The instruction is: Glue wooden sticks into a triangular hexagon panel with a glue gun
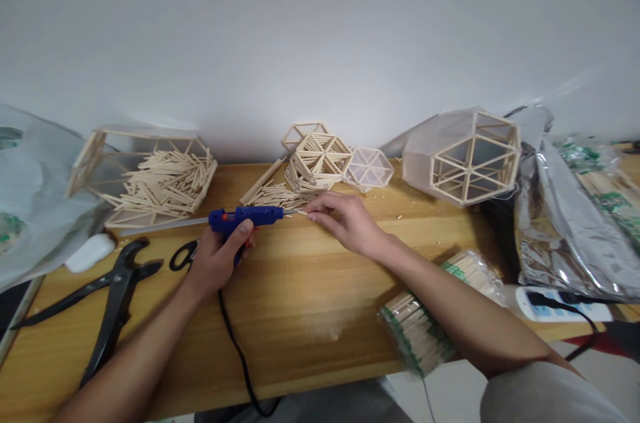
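Observation:
My left hand [220, 256] is wrapped round the handle of a blue glue gun [257, 214], whose nozzle points right. A long translucent glue stick [167, 226] sticks out of its back end. My right hand [347, 219] pinches a short wooden stick [301, 212] between thumb and fingers, its end at the nozzle tip. Just behind the hands lies a loose pile of wooden sticks [273, 196], beside small hexagonal stick frames [323, 159] and a flat hexagon with a pale covering [369, 168].
At left, a hexagonal stick frame [83, 166] holds many cut sticks; black pliers [120, 283], scissors [183, 255] and a white case [90, 253] lie nearby. A covered hexagonal lantern-like frame [440, 149] stands right, near packaged sticks [415, 326], a silver bag [565, 223] and a power strip [550, 306].

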`<act>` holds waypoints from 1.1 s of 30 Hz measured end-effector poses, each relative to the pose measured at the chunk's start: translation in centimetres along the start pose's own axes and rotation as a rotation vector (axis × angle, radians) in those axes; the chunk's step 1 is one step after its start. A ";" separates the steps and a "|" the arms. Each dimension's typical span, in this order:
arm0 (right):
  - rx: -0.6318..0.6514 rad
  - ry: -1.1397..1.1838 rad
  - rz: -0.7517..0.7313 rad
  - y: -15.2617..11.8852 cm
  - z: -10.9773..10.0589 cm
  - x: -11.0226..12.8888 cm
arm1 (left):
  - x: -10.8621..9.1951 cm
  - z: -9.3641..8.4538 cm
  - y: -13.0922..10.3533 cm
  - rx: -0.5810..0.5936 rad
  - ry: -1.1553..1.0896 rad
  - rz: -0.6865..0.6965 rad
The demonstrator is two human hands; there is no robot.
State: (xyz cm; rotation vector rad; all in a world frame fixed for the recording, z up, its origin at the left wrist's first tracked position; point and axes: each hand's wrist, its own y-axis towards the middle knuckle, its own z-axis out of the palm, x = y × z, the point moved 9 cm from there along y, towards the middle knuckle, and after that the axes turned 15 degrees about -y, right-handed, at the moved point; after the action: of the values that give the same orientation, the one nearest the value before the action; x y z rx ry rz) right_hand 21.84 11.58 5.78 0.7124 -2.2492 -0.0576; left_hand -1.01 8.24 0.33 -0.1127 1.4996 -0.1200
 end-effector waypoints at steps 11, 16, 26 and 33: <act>-0.007 0.020 -0.001 0.0 0.0 0.0 | -0.2 0.0 0.0 -0.017 0.006 -0.003; -0.007 0.017 0.002 0.0 0.0 0.0 | -0.5 0.1 0.0 -0.006 0.036 0.015; -0.112 0.202 0.142 0.0 -0.6 -1.5 | -1.1 -0.5 0.2 -0.032 0.122 0.042; -0.142 0.224 0.167 0.0 -0.6 -1.8 | -2.9 -1.8 -1.7 -0.149 -0.123 -0.053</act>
State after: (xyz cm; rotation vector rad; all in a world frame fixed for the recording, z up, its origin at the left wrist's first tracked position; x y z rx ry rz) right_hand 23.29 12.60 5.01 0.4307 -2.0577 -0.0527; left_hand -2.99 7.00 3.30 -0.2752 1.3822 -0.0428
